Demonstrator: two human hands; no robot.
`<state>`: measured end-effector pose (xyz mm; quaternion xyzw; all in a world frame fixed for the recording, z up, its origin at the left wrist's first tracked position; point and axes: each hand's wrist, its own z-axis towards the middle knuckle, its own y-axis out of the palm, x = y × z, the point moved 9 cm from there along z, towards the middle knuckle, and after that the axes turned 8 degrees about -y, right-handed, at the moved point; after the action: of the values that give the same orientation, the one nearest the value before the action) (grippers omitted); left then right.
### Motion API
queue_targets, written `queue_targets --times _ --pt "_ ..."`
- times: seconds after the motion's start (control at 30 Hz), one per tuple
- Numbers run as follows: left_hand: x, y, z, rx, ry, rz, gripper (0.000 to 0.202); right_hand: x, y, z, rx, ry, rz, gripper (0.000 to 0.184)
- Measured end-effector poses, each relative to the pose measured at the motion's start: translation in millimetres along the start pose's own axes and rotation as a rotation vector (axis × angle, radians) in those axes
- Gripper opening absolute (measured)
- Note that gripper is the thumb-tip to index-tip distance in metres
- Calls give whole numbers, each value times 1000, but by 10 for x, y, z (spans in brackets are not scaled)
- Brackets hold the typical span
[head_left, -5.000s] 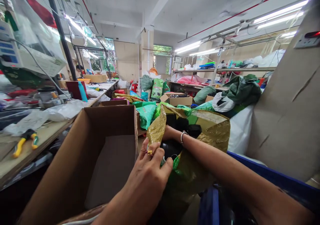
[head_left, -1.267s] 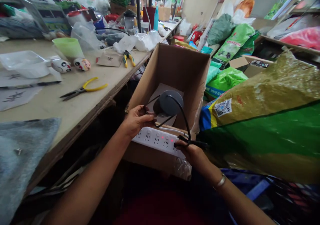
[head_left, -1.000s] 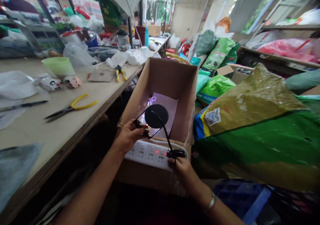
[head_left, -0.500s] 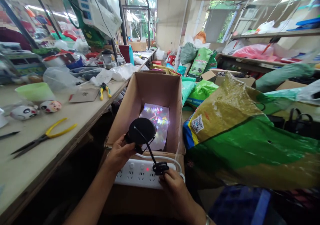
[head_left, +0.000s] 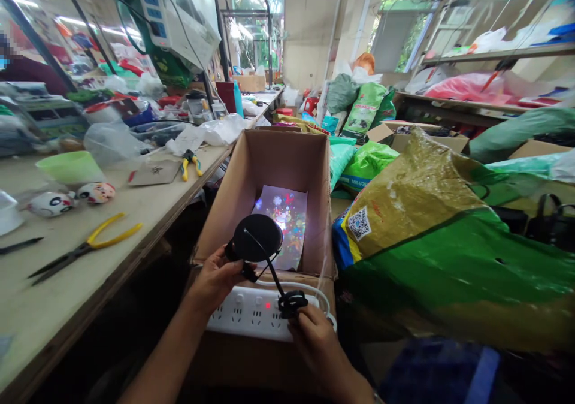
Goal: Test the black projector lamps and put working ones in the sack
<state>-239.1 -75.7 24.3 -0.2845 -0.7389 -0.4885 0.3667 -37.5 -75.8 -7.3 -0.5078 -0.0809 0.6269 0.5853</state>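
My left hand (head_left: 215, 278) is closed around a round black lamp-like device (head_left: 257, 238) and holds it over an open cardboard box (head_left: 287, 158). Coloured light spots fall on the pale sheet (head_left: 284, 224) on the box floor. A black cord runs from the device to a black plug (head_left: 291, 303). My right hand (head_left: 314, 344) grips that plug at a white power strip (head_left: 260, 314) with a red light, lying on the box's near edge.
A long workbench (head_left: 148, 206) on the left carries yellow-handled pliers (head_left: 90, 245), two painted round toys (head_left: 74, 199), a green bowl (head_left: 69, 167) and plastic bags. A large green and gold sack (head_left: 449, 242) lies to the right. More sacks and boxes stand behind.
Five seconds ago both hands were in the gold sack. Since then the device came over the box, its plug went to the strip, and coloured light appeared in the box.
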Motion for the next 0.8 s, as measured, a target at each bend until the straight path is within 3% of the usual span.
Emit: queue_targets --times 0.27,0.53,0.63,0.7,0.8 --pt "15 -30 20 18 12 -2 46 -10 -18 10 58 -26 -20 15" --pt "31 -18 -9 13 20 35 45 53 -16 -31 64 42 23 20" --pt "22 -15 -16 19 31 73 41 61 -21 -20 84 67 56 15" --pt "21 -7 -26 38 44 112 39 72 -88 -1 158 109 131 13" --pt "51 12 -80 103 86 194 35 226 -236 -34 343 328 375 26"
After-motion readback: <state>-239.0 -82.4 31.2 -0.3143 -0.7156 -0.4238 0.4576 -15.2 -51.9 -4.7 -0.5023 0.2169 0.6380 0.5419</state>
